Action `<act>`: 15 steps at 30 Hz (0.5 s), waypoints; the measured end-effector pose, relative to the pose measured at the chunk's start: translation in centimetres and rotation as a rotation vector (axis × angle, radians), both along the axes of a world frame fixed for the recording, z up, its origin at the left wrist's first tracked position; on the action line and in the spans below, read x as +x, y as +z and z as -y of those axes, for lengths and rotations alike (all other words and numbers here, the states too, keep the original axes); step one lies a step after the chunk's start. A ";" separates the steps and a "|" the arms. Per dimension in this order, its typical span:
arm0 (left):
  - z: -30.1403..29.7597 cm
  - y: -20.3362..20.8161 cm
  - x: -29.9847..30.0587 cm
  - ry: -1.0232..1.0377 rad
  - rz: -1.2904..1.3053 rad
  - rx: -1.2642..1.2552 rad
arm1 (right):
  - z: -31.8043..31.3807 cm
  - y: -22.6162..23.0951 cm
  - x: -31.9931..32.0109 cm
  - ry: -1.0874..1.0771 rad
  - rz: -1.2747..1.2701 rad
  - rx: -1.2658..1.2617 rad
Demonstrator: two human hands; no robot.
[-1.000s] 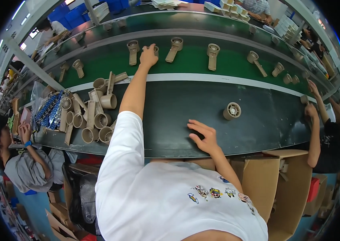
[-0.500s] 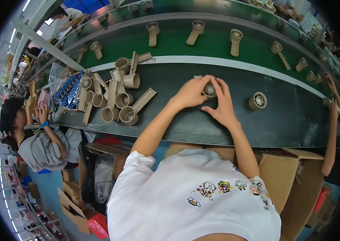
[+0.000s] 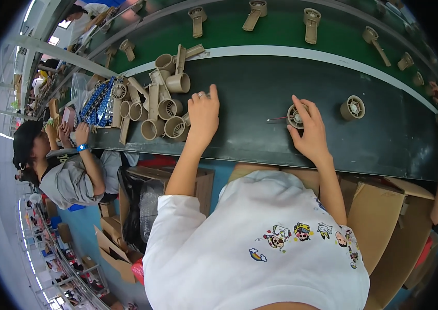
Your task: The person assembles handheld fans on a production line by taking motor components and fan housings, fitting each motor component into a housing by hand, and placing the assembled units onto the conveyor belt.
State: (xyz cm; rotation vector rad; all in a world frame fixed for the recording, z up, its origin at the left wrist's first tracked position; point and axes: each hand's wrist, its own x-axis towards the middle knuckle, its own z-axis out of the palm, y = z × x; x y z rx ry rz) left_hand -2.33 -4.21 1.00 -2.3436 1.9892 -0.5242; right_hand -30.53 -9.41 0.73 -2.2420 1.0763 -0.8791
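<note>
Pinning round beige fan part (image 3: pixel 296 116) with right hand (image 3: pixel 309 129), fingers closed on its rim.
Left hand (image 3: pixel 203 113) open, flat on bench (image 3: pixel 260 144), pile of beige tubes (image 3: pixel 162 111) at 9 o'clock; best kept steady.

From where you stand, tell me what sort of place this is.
Most likely a factory assembly line. A green conveyor belt carries evenly spaced beige handled parts, a pile of beige tubes sits by the left hand, and another worker sits alongside.
</note>
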 end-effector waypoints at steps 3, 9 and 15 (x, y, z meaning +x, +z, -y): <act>-0.2 0.4 -1.5 -0.336 -0.345 0.031 | -0.5 0.3 -0.5 0.008 -0.017 0.065; -3.5 1.2 -7.3 -0.787 -0.539 -0.015 | -0.8 0.3 -2.1 -0.125 0.037 0.090; -5.7 1.1 -3.9 -0.646 -0.856 -0.170 | 0.1 -0.2 -3.2 -0.253 0.077 0.098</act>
